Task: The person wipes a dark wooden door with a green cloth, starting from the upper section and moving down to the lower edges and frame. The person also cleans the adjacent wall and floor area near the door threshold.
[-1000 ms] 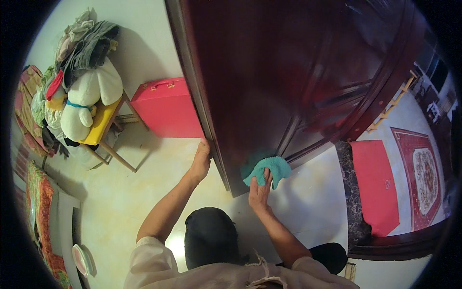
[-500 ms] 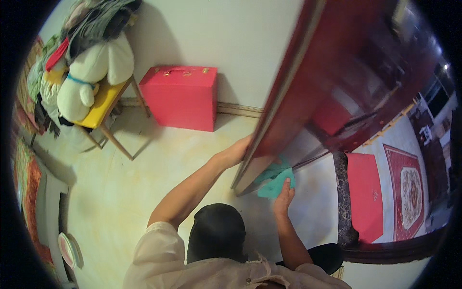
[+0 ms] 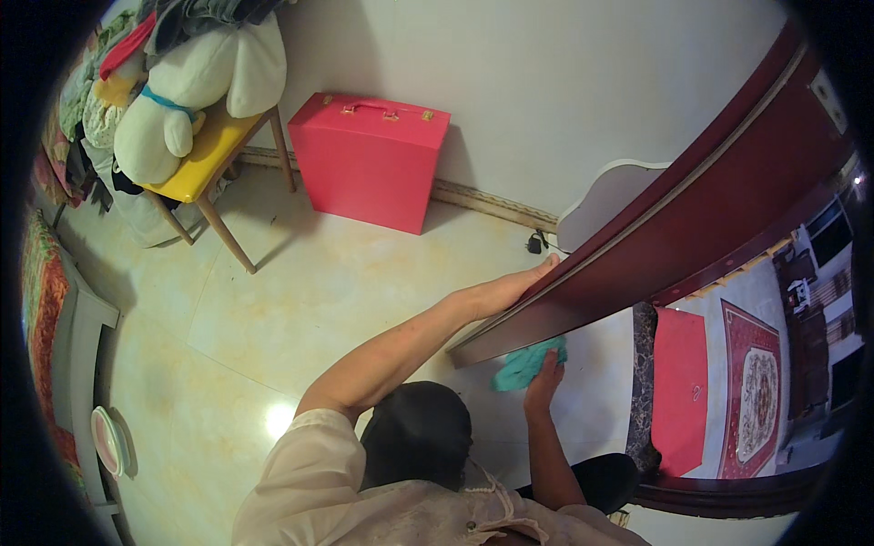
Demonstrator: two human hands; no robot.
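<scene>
A teal cloth [image 3: 523,369] is bunched in the right hand [image 3: 543,378], which grips it just beside the bottom of a dark red door [image 3: 655,246]; whether all of the cloth touches the door, I cannot tell. The left hand [image 3: 537,273] lies against the door's other side, its arm stretched across the body; I cannot tell how far its fingers are curled.

Of the 2 containers in sight, the larger is a red box-shaped case [image 3: 364,173], upright on the floor [image 3: 228,364] near the wall. Its top carries 1 handle and metal fittings; it is closed, so its contents are hidden. The other is a pale basin [image 3: 109,441] at far left, beside a white frame [image 3: 86,328] draped with patterned cloth [image 3: 44,309]. Its inside looks pinkish, but I cannot tell whether it holds anything.

A yellow-seated chair [image 3: 211,155] bears a white plush toy [image 3: 173,118] with a blue band, and a heap of clothes [image 3: 205,14] above it. A small black plug [image 3: 534,243] lies by the skirting. To the right, beyond a dark threshold [image 3: 643,391], are a red mat [image 3: 680,391] and a patterned rug [image 3: 754,400].
</scene>
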